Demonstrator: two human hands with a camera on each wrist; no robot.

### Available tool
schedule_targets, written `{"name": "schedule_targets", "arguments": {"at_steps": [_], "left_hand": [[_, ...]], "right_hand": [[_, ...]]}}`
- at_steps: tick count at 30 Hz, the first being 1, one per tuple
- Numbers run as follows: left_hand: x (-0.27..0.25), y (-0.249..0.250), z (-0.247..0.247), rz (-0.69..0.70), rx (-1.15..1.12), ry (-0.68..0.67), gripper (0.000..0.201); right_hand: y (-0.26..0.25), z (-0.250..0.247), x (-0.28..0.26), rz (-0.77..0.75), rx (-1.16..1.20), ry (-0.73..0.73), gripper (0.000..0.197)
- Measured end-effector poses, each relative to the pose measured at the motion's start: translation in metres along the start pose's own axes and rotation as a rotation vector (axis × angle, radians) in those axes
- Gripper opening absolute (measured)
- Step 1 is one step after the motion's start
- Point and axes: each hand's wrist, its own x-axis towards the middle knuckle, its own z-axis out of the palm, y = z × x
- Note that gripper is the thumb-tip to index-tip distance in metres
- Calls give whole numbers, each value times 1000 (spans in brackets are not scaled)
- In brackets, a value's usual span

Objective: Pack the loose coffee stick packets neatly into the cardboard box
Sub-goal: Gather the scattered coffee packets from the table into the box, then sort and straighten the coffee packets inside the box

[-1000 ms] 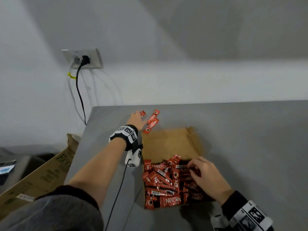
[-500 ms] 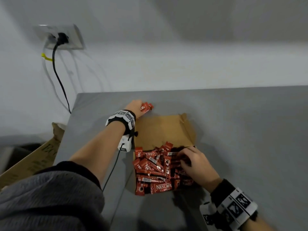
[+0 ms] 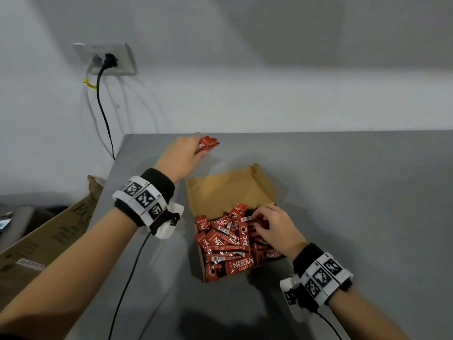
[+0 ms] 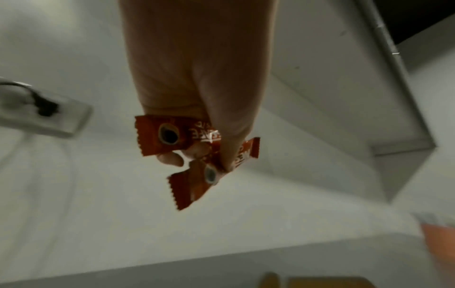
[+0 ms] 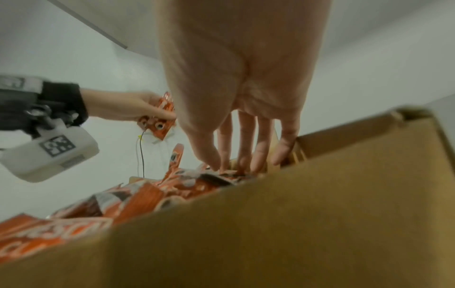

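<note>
An open brown cardboard box point(image 3: 221, 192) sits on the grey table point(image 3: 355, 197), its near half filled with a jumble of red coffee stick packets point(image 3: 228, 241). My left hand point(image 3: 183, 157) is beyond the box's far flap and grips a few red packets point(image 3: 207, 144) off the table; the left wrist view shows thumb and fingers point(image 4: 229, 155) pinching these packets point(image 4: 162, 136). My right hand point(image 3: 274, 227) is inside the box at its right side. Its fingertips point(image 5: 261, 161) touch the packets point(image 5: 138, 194) behind the box wall point(image 5: 295, 224).
A wall socket with a black plug point(image 3: 107, 61) and hanging cables is at the far left. A large cardboard carton point(image 3: 49, 239) stands below the table's left edge. A black cable point(image 3: 132, 273) trails from my left wrist camera across the table.
My left hand has gathered the loose packets that lay beyond the box and now holds them off the table. My right hand stays among the packets in the box.
</note>
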Motion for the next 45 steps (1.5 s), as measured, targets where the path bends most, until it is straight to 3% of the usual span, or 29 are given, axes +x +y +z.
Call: {"name": "schedule_targets", "arguments": {"at_steps": [3,7,10,14,19,24,30,32,35,39,45], "left_hand": [[-31,51,4,47,-199,-96,27],[-67,90,33,-49,-481,-261,32],[-87,88,61,-122,-502,-214,28],[-100,76,84,-204,-473,-161,23],[-109,72,86,-225,-262,-43,28],[-115,68,75,-217,-317,29,27],[-122,63,76,-134,-261,-119,30],[-127,60,81,-108,-236,-100,30],[-133,57,89,-22,-2,-30,30],[-136,60,93,-58,86,34,43],[-144,69,105,21,64,-211,94]], "right_hand": [[-3,2,-3,-17,4,33,13],[-7,0,-12,-49,123,163,9],[-16,-3,-23,-85,235,185,14],[-32,2,-34,-108,331,87,21],[-44,15,-29,-52,256,59,28],[-47,20,-25,-26,193,33,31],[-46,16,-26,-23,169,1,28],[-43,14,-27,-21,173,5,25],[-34,9,-28,-15,176,23,20],[-18,2,-24,-24,200,120,8],[-14,1,-24,-88,204,186,12]]}}
